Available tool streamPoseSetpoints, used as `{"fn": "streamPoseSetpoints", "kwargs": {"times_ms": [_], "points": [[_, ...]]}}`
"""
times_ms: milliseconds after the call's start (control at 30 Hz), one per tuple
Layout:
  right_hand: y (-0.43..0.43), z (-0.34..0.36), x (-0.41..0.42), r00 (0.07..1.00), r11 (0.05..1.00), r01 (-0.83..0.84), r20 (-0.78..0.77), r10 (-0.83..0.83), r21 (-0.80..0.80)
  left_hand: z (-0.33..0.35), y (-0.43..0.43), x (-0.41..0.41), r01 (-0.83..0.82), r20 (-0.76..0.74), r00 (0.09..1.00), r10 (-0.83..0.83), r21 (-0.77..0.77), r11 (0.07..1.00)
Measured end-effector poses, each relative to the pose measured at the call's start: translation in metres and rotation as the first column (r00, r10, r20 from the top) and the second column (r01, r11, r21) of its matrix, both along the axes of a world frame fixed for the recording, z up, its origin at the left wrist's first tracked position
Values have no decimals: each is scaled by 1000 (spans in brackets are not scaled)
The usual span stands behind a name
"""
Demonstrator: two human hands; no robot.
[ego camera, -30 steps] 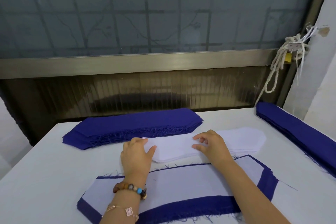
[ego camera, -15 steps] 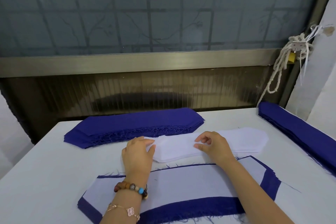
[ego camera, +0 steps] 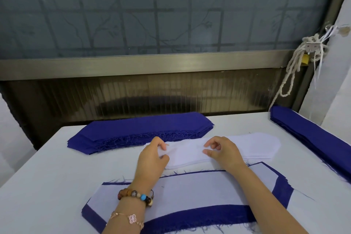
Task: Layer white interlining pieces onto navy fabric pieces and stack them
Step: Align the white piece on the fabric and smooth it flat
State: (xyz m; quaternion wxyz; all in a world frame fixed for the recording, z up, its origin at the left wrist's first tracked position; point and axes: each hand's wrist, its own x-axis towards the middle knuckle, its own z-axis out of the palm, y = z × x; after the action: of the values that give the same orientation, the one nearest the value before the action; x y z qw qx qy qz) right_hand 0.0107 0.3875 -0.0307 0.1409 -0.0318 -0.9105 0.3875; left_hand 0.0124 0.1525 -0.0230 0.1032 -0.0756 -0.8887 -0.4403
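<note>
Mid-table (ego camera: 47, 186), toward the far edge: white interlining pile (ego camera: 256, 146). Pinched at its left end by left hand (ego camera: 152, 159), thumb against curled fingertips. Pinched near its middle by right hand (ego camera: 224, 153), same grip, remaining fingers loosely bent. Just behind, along the far edge: navy stack (ego camera: 140, 129). Along the right edge: second navy stack (ego camera: 313, 138). At the near edge, under both forearms: layered stack (ego camera: 190, 190), white on navy.

No readable text in view.
No lettering, number, brand or sign can be made out on any surface. The small pale tag (ego camera: 312, 45), tied into the rope (ego camera: 292, 66) at the right end of the metal window rail (ego camera: 171, 64), is too small to read.
</note>
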Motion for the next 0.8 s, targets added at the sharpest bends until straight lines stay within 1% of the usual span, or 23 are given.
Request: {"fn": "streamPoseSetpoints", "kwargs": {"times_ms": [133,233,333,433,600,700,800], "points": [[0,1,0,1000,999,12,29,-11,-32,2,-2,0,28,-2,1000,-28,87,996],[0,2,0,999,1000,7,51,-6,-20,4,-1,0,48,-26,999,-45,145,988],[-1,3,1,1000,1000,2,27,-2,20,7,-3,2,39,-54,998,-29,189,981],[-1,3,3,1000,998,-3,-20,4,67,10,-4,2,-16,-33,999,25,226,974],[0,2,3,999,992,32,-43,-27,126,8,-5,1,-8,-24,1000,15,268,963],[1,2,1,997,990,80,-19,-79,113,6,-7,0,9,-3,1000,-8,305,952],[5,9,-3,993,985,102,42,-109,139,4,-9,-1,15,-7,1000,-13,298,954]]}}
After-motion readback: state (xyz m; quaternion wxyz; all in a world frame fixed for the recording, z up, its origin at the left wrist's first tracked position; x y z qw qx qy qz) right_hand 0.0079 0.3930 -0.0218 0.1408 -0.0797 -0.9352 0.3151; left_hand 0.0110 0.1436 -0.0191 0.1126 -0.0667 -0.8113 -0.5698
